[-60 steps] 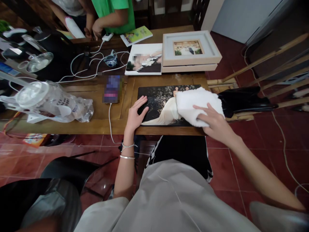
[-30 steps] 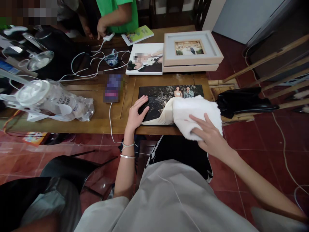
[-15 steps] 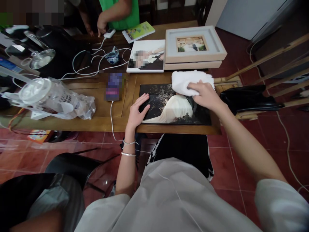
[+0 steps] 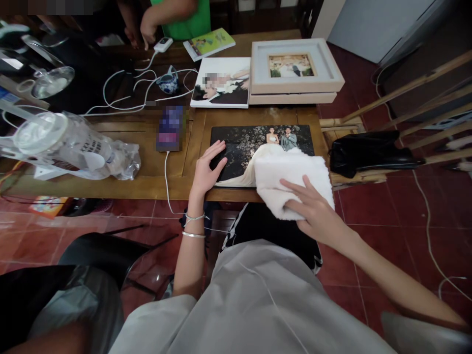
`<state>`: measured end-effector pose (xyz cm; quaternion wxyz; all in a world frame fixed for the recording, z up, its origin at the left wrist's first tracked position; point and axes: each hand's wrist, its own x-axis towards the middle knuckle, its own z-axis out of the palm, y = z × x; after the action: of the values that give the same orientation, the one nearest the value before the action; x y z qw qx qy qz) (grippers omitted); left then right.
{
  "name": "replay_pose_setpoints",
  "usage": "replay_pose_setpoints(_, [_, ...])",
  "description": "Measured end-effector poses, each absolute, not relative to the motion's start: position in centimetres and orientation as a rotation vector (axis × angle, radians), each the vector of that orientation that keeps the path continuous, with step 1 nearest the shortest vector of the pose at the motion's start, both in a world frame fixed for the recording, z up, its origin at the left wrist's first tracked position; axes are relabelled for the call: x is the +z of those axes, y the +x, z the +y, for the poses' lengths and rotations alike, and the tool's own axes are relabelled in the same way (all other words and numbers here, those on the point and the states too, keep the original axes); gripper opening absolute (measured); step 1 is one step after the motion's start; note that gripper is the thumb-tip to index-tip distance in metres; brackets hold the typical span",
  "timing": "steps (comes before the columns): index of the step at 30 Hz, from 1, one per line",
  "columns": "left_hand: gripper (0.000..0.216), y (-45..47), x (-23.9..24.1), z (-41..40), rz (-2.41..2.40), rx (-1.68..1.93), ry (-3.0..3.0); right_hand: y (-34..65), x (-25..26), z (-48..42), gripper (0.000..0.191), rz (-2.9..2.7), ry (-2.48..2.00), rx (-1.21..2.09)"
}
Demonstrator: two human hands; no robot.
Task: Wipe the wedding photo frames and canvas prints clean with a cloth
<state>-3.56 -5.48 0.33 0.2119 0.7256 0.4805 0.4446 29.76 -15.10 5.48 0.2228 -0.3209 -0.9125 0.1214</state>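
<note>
A dark wedding photo panel (image 4: 236,147) lies flat near the front edge of the wooden table. My left hand (image 4: 208,167) rests on its left edge with the fingers stretched out. In my right hand (image 4: 313,209) is a folded white towel (image 4: 291,177), held against the lower right part of the panel. The towel hangs a little over the table's front edge and hides that corner of the photo. Two figures in the picture show above the towel.
Behind the panel are a second photo panel (image 4: 221,83) and a pale framed picture (image 4: 295,69) on a box. A phone (image 4: 170,128) on a white cable lies to the left, beside a plastic-wrapped jug (image 4: 73,142). Across the table is another person's hand (image 4: 149,29).
My right hand has drawn the towel from the panel's upper right down to its lower right edge, uncovering the two figures. My left hand has stayed on the left edge.
</note>
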Motion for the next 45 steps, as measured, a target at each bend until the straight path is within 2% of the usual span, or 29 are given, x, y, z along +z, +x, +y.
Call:
replay_pose_setpoints(5, [0.040,-3.6,0.3,-5.4,1.320,1.237,2.023,28.2,5.6,-13.9,0.051,-2.567,-0.808,0.310])
replay_pose_setpoints(11, [0.041,-3.5,0.4,-5.5,1.316,1.235,2.021,25.1,6.1,-3.8,0.059,-2.547,-1.057,0.388])
replay_pose_setpoints(16, [0.040,-3.5,0.4,-5.6,1.336,1.229,2.020,23.0,6.8,1.8,0.057,-2.411,-1.201,0.385])
replay_pose_setpoints(20, [0.040,-3.4,0.5,-5.6,1.332,1.235,2.028,23.0,6.5,-0.8,0.059,-2.410,-1.208,0.393])
replay_pose_setpoints(27, [0.040,-3.4,0.5,-5.6,1.340,1.218,2.028,24.8,6.2,-13.7,0.059,-2.537,-0.937,0.494])
replay_pose_setpoints(30, [0.040,-3.5,0.5,-5.6,1.346,1.205,2.025,25.1,6.7,-15.8,0.058,-2.566,-0.850,0.554])
replay_pose_setpoints(36, [0.046,-3.8,0.3,-5.7,1.311,1.132,2.061,24.1,6.8,-9.3,0.064,-2.546,-0.948,0.551])
replay_pose_setpoints(41, [0.048,-4.0,0.1,-5.6,1.311,1.112,2.044,21.7,7.2,-1.3,0.058,-2.493,-1.107,0.486])
replay_pose_setpoints(45, [0.047,-4.0,0.0,-5.5,1.304,1.124,2.042,20.3,7.0,0.0,0.059,-2.485,-1.182,0.427])
